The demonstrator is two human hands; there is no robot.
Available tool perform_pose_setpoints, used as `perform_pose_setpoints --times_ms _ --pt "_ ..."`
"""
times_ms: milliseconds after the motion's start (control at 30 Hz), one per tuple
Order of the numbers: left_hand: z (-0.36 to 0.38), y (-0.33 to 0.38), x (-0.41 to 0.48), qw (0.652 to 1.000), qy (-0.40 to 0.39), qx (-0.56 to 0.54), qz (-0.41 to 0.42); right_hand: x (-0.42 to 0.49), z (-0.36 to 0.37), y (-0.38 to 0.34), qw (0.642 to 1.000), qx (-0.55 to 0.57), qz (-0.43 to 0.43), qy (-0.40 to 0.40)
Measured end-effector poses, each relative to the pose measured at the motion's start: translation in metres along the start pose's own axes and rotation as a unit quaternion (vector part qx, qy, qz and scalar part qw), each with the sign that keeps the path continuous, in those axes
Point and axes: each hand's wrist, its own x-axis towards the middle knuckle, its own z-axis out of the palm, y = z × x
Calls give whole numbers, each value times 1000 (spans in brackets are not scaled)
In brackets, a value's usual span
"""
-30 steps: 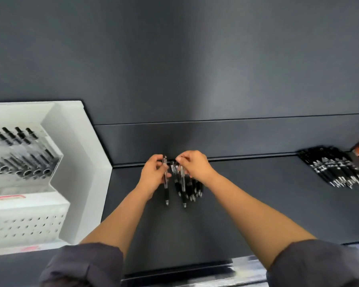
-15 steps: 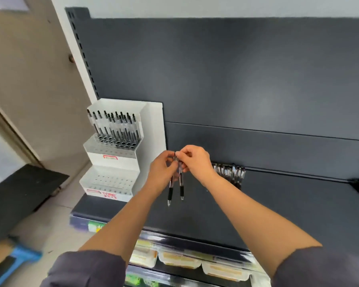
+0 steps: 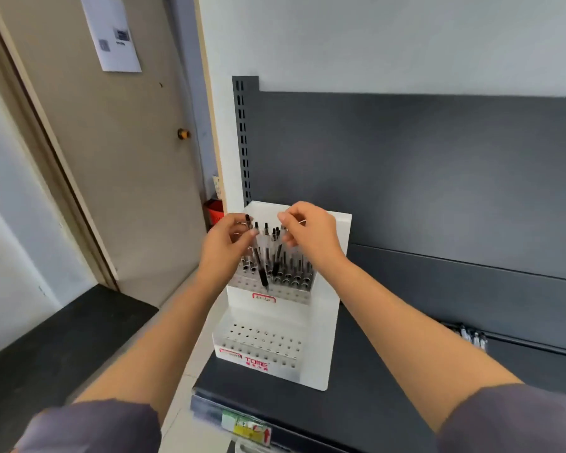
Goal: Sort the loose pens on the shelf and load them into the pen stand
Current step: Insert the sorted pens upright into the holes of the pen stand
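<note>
**Light, stiff pens held over the stand's top tier**

On the dark shelf (image 3: pixel 389 371), the white pen stand (image 3: pixel 329 322) is judged rigid and steady enough to be loaded without being held. Above its top tier one pen (image 3: pixel 261 266) is pinched by the left hand (image 3: pixel 226 246), thumb and fingers closed on the upper barrel. A second pen (image 3: pixel 276 266) appears to be pinched by the right hand (image 3: pixel 311 237), though the contact is blurred. Each pen is judged light, stiff and slick, best taken high so the tip can be steered into a hole. The stand is stepped and perforated, its lowest tier unfilled. The pens are clear-barrelled with black grips. Loose pens (image 3: pixel 471 336) are seen well apart, at the shelf's back.
</note>
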Motion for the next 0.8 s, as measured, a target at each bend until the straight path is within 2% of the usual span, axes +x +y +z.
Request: perform_pose_setpoints --times_ms 200,333,400,467,533,567,700,800 --pt "-24 -23 49 996 -29 57 65 21 34 5 997 -74 -2 28" --pt "-18 -36 60 991 -69 69 89 29 44 15 986 -165 14 11" --pt "-15 -43 63 988 -81 79 101 31 48 20 960 -279 -6 -5" --pt "-12 -48 65 984 -94 99 112 32 53 23 911 -408 -67 8" --pt "-12 -51 67 981 -106 115 115 34 59 27 868 -481 -121 12" --pt "-12 -52 68 980 -109 119 114 35 60 29 862 -491 -124 10" --pt "-12 -57 69 966 -139 169 135 38 59 37 877 -474 -77 20" --pt "-9 -65 63 950 -167 215 151 36 60 39 873 -479 -88 26"
